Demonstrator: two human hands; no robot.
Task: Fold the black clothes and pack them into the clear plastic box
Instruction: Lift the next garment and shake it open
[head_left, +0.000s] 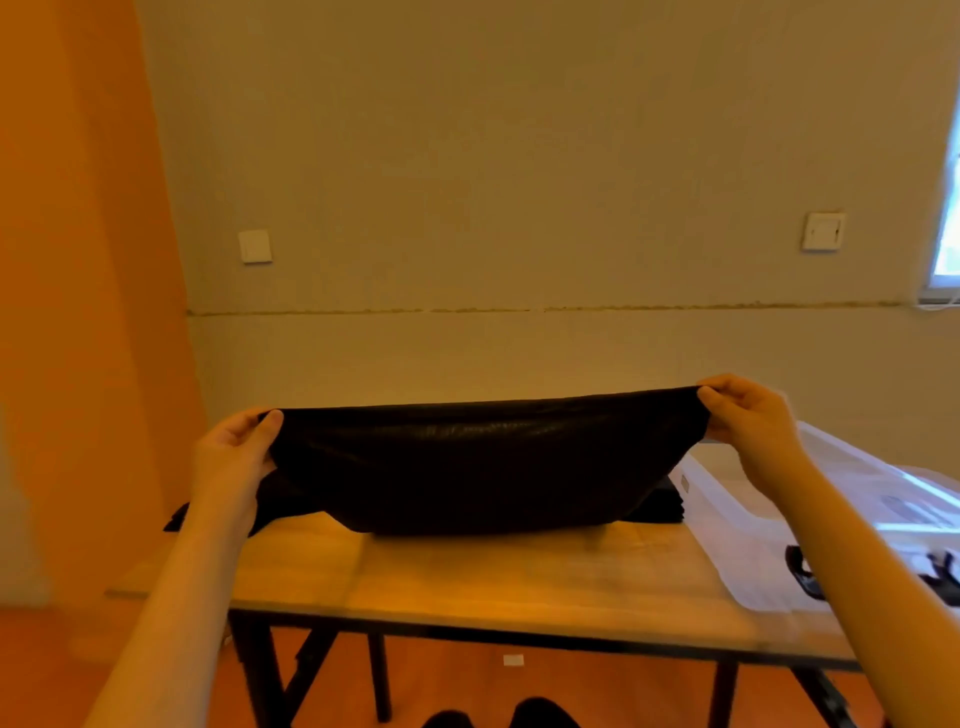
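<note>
A black garment (483, 467) is stretched out in the air above the wooden table (519, 582), sagging in the middle so that its lower edge touches the tabletop. My left hand (236, 452) pinches its left top corner and my right hand (748, 421) pinches its right top corner. Behind the garment on the right lies a folded stack of black clothes (657, 504), mostly hidden. The clear plastic box (831, 499) stands at the table's right end, with a black latch (802, 571) on its near side.
More black fabric (179, 517) hangs over the table's far left edge. A plain wall is close behind the table, with an orange curtain (78, 312) at the left. The table's black legs (260, 670) and my feet (498, 717) show below.
</note>
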